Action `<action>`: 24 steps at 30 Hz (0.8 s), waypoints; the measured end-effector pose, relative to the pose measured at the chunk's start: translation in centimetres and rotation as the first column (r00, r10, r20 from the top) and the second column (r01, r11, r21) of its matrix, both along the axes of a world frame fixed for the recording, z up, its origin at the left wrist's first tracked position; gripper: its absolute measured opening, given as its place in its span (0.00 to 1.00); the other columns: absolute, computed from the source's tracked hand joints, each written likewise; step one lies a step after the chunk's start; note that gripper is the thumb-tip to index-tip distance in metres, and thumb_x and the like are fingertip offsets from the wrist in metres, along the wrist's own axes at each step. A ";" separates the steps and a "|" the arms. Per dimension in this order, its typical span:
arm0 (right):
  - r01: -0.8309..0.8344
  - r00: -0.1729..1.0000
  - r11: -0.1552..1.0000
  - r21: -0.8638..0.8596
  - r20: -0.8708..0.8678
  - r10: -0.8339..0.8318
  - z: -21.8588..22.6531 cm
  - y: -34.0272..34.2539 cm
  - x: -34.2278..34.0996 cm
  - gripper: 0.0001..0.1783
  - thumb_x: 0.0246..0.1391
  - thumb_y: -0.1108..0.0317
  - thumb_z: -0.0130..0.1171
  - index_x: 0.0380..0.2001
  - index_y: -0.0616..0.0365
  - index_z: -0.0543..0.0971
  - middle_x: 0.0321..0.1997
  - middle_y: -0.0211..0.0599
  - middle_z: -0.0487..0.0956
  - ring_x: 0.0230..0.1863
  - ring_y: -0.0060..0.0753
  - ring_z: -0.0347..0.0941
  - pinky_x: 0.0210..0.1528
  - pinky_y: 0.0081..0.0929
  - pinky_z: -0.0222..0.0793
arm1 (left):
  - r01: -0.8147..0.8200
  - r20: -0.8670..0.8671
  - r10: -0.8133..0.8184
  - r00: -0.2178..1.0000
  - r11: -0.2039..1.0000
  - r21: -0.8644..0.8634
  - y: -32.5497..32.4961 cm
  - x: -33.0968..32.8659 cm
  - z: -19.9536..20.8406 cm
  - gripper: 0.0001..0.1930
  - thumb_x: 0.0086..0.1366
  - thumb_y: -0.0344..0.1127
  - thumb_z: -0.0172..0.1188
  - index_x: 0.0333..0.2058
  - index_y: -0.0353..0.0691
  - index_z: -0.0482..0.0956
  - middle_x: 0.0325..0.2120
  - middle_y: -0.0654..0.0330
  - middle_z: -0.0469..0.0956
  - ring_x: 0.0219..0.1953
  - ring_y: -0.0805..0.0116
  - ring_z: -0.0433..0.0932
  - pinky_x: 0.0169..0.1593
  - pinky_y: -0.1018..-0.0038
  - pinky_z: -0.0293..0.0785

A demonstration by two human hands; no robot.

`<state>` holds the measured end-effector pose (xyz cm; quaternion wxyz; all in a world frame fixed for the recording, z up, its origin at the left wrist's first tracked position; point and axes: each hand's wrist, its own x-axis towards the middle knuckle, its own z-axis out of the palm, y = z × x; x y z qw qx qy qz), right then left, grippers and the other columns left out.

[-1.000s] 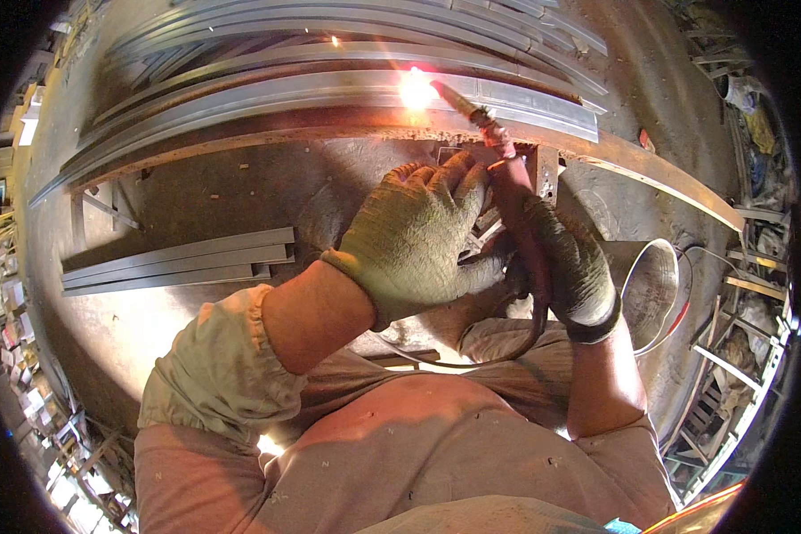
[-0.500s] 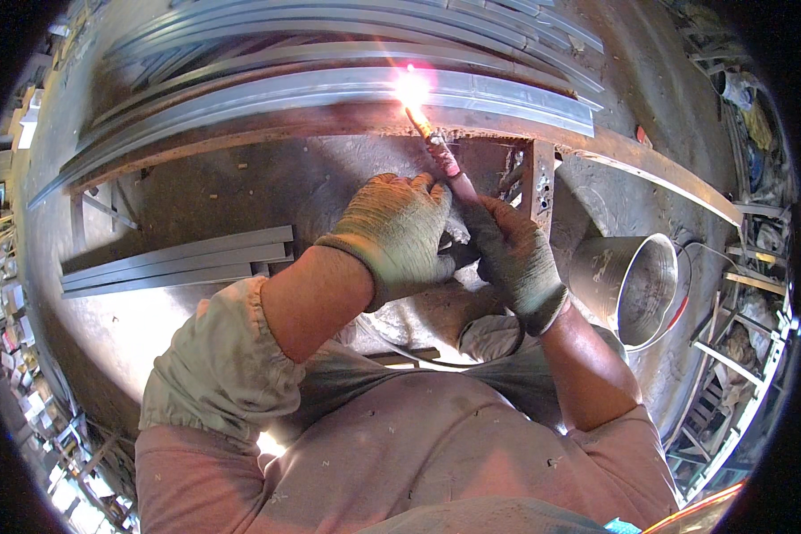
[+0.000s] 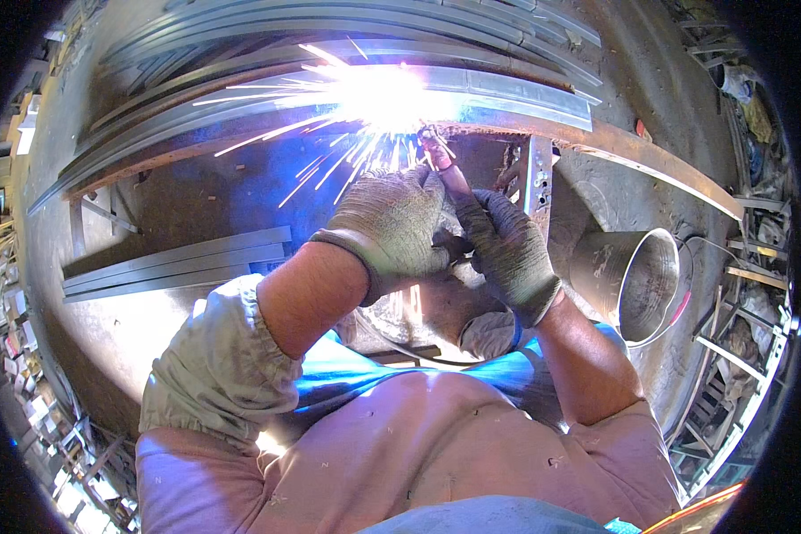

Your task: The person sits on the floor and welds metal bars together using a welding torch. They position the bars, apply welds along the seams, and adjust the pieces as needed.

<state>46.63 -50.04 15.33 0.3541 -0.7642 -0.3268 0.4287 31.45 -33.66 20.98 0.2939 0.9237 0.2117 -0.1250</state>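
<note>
My right hand (image 3: pixel 512 254), in a grey-green work glove, is closed round the handle of a welding torch (image 3: pixel 452 178). My left hand (image 3: pixel 392 222), gloved alike, is closed against the torch from its left side; its fingertips are partly hidden. The torch points away from me at a pale metal profile (image 3: pixel 516 95) lying along a rusty steel beam (image 3: pixel 596 138). A white-blue arc (image 3: pixel 378 93) glares at its tip, and sparks fan out to the left and toward me. The glare hides the nozzle end and the spot under it.
More long metal profiles (image 3: pixel 347 20) lie beyond the beam. Several short grey profiles (image 3: pixel 178 264) rest on the floor at left. A metal bucket (image 3: pixel 610 276) lies tipped at right, near a cable (image 3: pixel 692 267). A beam leg (image 3: pixel 538 182) stands beside my right hand. Racks with scrap (image 3: pixel 739 356) line the right.
The small reddish glow at the torch tip has grown into a large white-blue arc with flying sparks, spreading leftward. Both hands keep nearly the same place and grip.
</note>
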 end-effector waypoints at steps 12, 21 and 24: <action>-0.016 0.999 0.999 0.048 0.035 0.015 0.7 -0.2 -0.1 0.21 0.83 0.49 0.61 0.54 0.57 0.84 0.39 0.37 0.83 0.37 0.31 0.80 0.38 0.32 0.77 | 0.063 -0.067 -0.061 0.996 0.998 0.032 0.1 0.2 0.5 0.47 0.69 0.66 0.67 0.70 0.28 0.75 0.60 0.37 0.84 0.62 0.36 0.84 0.69 0.47 0.78; -0.048 0.998 0.995 0.093 0.048 0.043 0.4 0.1 -0.2 0.19 0.82 0.53 0.61 0.56 0.59 0.84 0.44 0.54 0.89 0.47 0.57 0.89 0.48 0.47 0.81 | 0.070 -0.051 -0.067 0.996 0.996 0.050 0.1 0.0 0.2 0.43 0.68 0.64 0.70 0.66 0.29 0.77 0.59 0.35 0.84 0.61 0.36 0.84 0.68 0.46 0.77; -0.120 0.985 0.980 0.157 0.144 0.098 -0.4 -0.3 0.2 0.19 0.82 0.52 0.61 0.56 0.59 0.84 0.44 0.52 0.89 0.46 0.56 0.89 0.47 0.46 0.81 | 0.028 -0.028 -0.026 0.999 0.999 0.044 0.0 -0.1 0.2 0.42 0.68 0.63 0.70 0.64 0.29 0.78 0.58 0.36 0.84 0.60 0.36 0.85 0.68 0.45 0.77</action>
